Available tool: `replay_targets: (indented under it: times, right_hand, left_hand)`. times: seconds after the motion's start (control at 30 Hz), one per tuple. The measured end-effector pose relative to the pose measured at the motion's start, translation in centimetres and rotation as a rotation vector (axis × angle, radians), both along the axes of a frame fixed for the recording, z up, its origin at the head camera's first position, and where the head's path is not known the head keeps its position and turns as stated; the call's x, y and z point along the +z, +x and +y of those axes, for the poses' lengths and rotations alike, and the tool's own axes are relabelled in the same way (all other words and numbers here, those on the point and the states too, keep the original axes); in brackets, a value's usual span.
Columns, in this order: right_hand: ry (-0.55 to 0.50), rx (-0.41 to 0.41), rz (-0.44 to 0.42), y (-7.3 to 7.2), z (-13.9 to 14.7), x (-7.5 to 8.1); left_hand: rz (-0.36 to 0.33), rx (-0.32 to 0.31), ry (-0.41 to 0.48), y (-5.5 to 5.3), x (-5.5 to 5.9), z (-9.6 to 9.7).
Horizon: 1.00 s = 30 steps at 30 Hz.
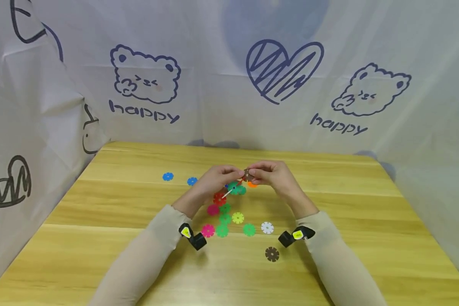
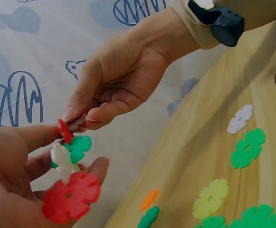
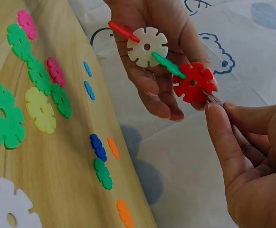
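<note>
Brown disc [image 3: 212, 98] at the end of a short chain of notched discs [image 3: 165, 63]

The right hand [image 1: 277, 176] pinches the brown disc between thumb and fingers, its edge touching the rim of a red disc [image 3: 202, 76]; whether their slots interlock cannot be told. The left hand [image 1: 211, 182] grips that red disc, its other fingers loosely bent. Both hands are raised above the far half of the worktop [image 1: 329, 191]. From the gripped red disc the chain runs through a green disc [image 3: 176, 70] and a white disc [image 3: 137, 51] to a second red disc [image 3: 123, 32], each set crosswise to its neighbour.

Below and nearer the person, loose discs lie flat: green ones, two pink discs [image 1: 213, 210], a yellow disc [image 1: 233, 219], a loose white disc [image 1: 263, 228] and, nearest of all, a loose brown disc [image 1: 267, 256]. Two blue discs [image 1: 168, 173] lie left of the left hand; the right wrist view also shows a dark blue disc [image 3: 96, 142] and two orange discs [image 3: 125, 213].

Beige sleeves [image 1: 141, 255] carry black wrist cameras [image 1: 199, 242]. Behind hangs a pale cloth [image 1: 214, 102] printed with bears, hearts and "happy".
</note>
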State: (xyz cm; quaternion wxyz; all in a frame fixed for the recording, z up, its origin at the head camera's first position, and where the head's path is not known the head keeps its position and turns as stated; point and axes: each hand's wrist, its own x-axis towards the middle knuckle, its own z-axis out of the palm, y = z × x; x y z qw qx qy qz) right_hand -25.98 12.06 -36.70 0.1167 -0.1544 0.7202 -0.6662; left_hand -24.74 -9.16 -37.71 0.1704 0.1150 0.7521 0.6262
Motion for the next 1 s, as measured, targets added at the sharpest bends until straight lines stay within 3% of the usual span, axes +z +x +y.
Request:
replay_targets:
  times: [0.13,0.23,0.37,0.47,0.57,0.73,1.0]
  right_hand:
    - [0.03,0.003,0.019,0.0,-0.3,-0.2]
    - [0.123,-0.047,0.091,-0.4,-0.2,-0.5]
    - [0.426,-0.104,0.209,-1.7,0.4,-1.9]
    - [0.659,-0.063,0.259,-2.7,0.7,-3.6]
    - [0.782,-0.04,0.312,-3.2,0.6,-4.6]
    - [0.872,-0.08,0.404,-3.4,0.7,-5.5]
    - [0.908,-0.052,0.37,-3.5,0.6,-6.3]
  left_hand:
    - [-0.012,-0.018,-0.003,-0.1,-0.1,0.1]
    - [-0.003,0.005,-0.001,-0.2,-0.2,0.0]
    - [0.014,0.025,-0.024,-0.4,-0.4,-0.1]
    - [0.012,0.014,-0.018,-0.6,-0.5,-0.1]
    - [0.011,0.004,0.016,-0.6,-0.4,-0.1]
    - [0.002,0.005,0.066,-0.6,-0.3,0.1]
    - [-0.005,0.008,0.07,-0.4,-0.1,-0.1]
